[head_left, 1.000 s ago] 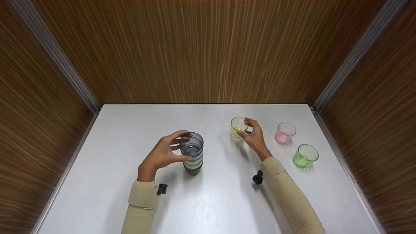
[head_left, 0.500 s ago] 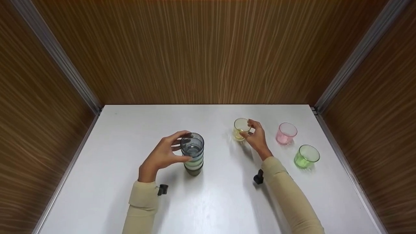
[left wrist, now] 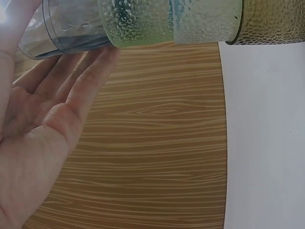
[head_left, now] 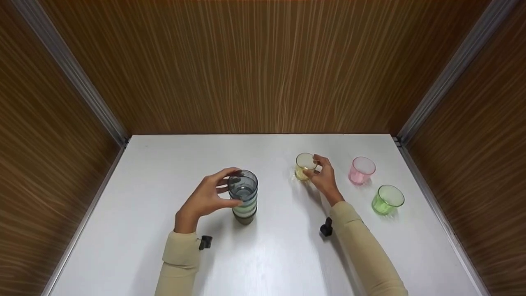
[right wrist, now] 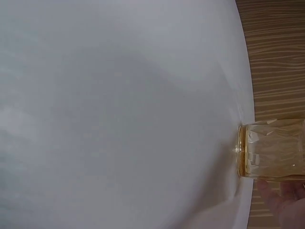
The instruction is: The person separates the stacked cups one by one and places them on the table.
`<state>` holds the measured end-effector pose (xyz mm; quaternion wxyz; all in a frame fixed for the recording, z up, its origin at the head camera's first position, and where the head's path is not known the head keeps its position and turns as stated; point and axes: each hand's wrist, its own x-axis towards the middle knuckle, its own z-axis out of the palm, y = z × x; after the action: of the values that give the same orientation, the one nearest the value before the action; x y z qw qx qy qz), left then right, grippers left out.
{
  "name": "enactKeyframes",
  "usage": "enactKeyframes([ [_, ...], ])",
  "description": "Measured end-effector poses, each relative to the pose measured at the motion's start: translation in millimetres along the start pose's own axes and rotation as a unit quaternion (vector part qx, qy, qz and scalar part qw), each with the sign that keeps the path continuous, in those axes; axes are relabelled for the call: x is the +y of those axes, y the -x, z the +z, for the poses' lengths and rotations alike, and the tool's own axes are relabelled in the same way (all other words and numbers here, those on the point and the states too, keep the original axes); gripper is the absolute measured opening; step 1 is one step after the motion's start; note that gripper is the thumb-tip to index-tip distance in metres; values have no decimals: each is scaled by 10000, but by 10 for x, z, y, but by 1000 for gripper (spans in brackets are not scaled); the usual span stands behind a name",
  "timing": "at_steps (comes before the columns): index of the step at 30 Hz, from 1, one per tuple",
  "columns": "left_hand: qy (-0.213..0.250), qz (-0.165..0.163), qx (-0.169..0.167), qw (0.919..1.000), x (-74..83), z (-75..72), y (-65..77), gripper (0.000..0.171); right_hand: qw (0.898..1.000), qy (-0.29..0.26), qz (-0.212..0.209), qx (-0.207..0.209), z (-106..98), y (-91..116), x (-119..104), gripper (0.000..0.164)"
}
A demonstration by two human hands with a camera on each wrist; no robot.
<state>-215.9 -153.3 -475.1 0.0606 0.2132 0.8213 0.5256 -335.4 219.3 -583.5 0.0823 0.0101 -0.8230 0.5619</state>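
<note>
In the head view, a stack of nested glasses [head_left: 245, 201] stands upright left of the table's middle, smoky blue-grey at the top, pale green lower down and brownish at the base. My left hand [head_left: 207, 195] grips its top glass from the left, thumb in front and fingers behind. The left wrist view shows the bumpy green glass [left wrist: 138, 21] of the stack beside my fingers. Farther back, a clear yellow glass [head_left: 303, 169] stands upright on the table. My right hand [head_left: 324, 176] pinches it near the rim from the right; its base [right wrist: 242, 150] meets the white surface.
A pink glass [head_left: 361, 170] and a green glass [head_left: 387, 200] stand upright at the right of the white table [head_left: 263, 263]. Wood-grain panels [head_left: 263, 65] wall in the back and both sides.
My right hand has brought the yellow glass slightly right and down onto the table. My left hand keeps its grip on the stack. The head view has shifted a little.
</note>
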Motion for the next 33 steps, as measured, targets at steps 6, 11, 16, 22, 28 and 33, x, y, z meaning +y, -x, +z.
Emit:
enactKeyframes([
  [6,25,0,1,10000,-9,-5,-2,81,10000,-37,49,-48,5,-3,5,68],
  [11,17,27,10,10000,-13,-7,-2,81,9999,-61,32,-80,13,-4,16,68],
  [16,29,36,4,10000,-10,-4,0,80,10000,-49,-47,-32,9,7,28,66],
  [22,93,36,-11,10000,0,1,5,80,9999,-25,-101,-120,-22,23,22,70],
  [28,40,91,-38,9999,-13,9,2,82,9987,355,-239,-274,-74,60,19,86],
  [33,24,228,27,9997,-35,5,11,82,9970,599,-489,-96,-130,79,-96,91],
])
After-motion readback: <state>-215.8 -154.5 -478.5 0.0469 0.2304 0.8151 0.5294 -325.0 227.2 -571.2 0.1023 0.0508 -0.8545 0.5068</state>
